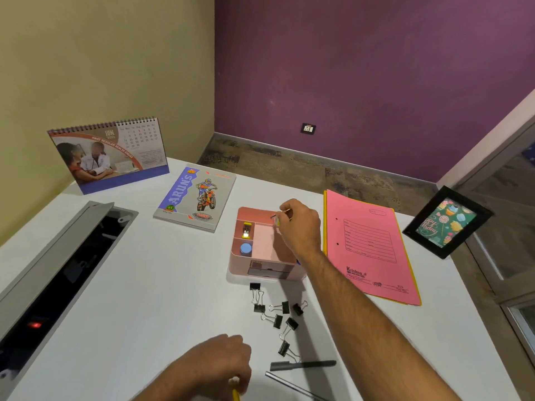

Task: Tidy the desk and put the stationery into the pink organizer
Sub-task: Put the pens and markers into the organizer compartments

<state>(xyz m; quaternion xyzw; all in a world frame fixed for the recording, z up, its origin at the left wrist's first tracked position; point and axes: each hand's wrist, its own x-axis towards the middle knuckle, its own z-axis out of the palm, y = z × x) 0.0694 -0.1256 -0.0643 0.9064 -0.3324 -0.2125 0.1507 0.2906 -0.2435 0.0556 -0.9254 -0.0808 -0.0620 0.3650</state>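
Pink plastic desk organizer (262,264) under right hand (301,227), fingers pinching thin pencil-like stick (285,211); left hand (220,366) curled round yellow pencil (236,395).

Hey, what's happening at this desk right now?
A person is tidying stationery into a pink organizer. The right hand pinches a small item over its back compartment; the left hand grips a yellow pencil near the desk's front edge. Black binder clips, a grey pen and a ruler lie loose on the desk.
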